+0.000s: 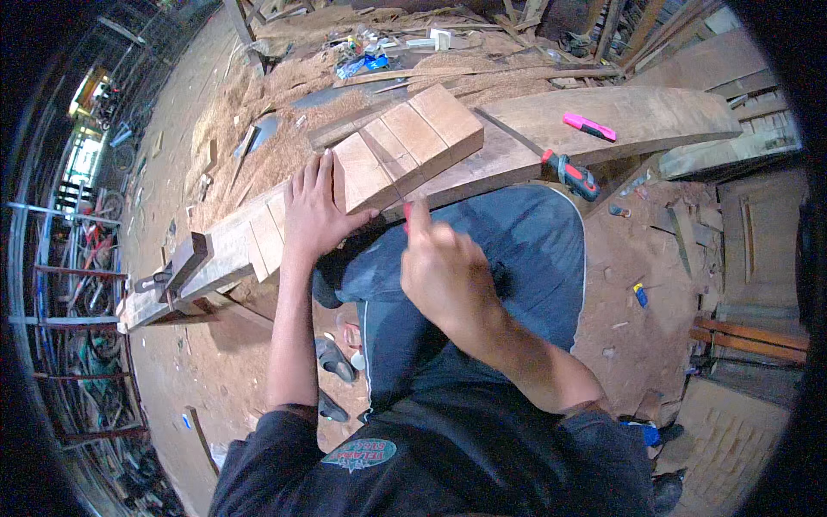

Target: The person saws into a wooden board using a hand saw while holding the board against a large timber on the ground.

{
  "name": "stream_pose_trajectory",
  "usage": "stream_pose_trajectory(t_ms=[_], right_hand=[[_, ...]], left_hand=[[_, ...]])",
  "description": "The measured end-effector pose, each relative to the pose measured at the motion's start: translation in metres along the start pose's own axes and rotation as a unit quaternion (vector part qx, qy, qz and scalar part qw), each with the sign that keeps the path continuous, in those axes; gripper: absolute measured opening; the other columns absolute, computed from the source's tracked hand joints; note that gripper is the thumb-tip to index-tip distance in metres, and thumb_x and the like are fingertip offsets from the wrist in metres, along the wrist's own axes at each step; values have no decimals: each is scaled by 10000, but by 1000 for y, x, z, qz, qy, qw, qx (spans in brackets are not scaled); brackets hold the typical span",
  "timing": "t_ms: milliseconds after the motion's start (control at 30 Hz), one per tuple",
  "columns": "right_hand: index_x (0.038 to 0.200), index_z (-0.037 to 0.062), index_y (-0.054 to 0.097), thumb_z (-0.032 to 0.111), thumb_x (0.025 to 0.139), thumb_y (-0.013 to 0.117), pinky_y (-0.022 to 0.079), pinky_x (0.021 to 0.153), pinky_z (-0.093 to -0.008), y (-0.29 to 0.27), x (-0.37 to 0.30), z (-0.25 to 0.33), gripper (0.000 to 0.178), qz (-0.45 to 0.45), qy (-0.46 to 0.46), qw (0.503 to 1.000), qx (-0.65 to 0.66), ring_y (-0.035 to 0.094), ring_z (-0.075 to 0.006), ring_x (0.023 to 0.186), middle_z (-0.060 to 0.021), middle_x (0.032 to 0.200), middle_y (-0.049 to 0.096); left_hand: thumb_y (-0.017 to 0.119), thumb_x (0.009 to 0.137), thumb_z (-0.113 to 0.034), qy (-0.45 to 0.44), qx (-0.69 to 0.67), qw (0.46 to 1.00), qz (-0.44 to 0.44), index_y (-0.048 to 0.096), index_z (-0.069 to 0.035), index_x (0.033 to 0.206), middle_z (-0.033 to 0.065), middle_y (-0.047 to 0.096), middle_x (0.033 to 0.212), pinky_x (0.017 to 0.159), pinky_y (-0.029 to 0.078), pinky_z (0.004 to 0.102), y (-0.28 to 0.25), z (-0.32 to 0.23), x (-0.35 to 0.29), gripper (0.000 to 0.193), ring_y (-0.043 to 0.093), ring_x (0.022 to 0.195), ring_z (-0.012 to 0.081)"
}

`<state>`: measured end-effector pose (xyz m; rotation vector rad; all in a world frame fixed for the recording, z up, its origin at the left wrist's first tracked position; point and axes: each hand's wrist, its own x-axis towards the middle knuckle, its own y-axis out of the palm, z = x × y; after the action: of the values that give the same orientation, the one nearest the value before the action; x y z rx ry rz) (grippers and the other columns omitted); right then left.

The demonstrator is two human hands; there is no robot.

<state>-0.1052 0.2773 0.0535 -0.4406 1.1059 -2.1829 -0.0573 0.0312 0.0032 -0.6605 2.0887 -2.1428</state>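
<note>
A thick wooden block (362, 177), marked with several cross lines, lies along a long beam (517, 168) over my lap. My left hand (317, 207) presses flat on the block, fingers spread and thumb toward its near edge. Wrapped round a red-handled tool with a thin dark blade (385, 164) is my right hand (444, 263), slightly blurred. That blade runs across the block's top, right of my left hand; my fist hides most of the handle. Farther right on the beam are a tool with a red and black handle (570, 175) and a long dark shaft, and a pink marker (589, 127).
At the beam's left end stands a dark wooden piece (186, 261) beside a metal clamp-like part (155, 281). Shavings (284, 82) and offcuts cover the floor beyond. Wooden panels (758, 233) stand at the right. Sandals (334, 360) lie below the beam.
</note>
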Motion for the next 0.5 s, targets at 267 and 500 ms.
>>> stream_pose_trajectory(t_ms=[267, 500], right_hand=[[1417, -89, 536, 100, 923, 653, 602, 772, -566, -32, -52, -15, 542, 31, -15, 998, -53, 726, -491, 851, -337, 963, 721], [1390, -83, 551, 90, 919, 660, 592, 772, -582, 15, 33, 0, 513, -24, -46, 998, -23, 722, -512, 881, -348, 960, 714]], left_hand=[[842, 683, -703, -22, -12, 1000, 15, 393, 3, 1595, 221, 463, 1585, 1250, 294, 553, -6, -3, -5, 1238, 404, 1483, 415], [839, 702, -687, -5, -28, 999, -21, 423, 6, 1571, 213, 467, 1586, 1257, 284, 554, -3, -5, -3, 1186, 414, 1481, 403]])
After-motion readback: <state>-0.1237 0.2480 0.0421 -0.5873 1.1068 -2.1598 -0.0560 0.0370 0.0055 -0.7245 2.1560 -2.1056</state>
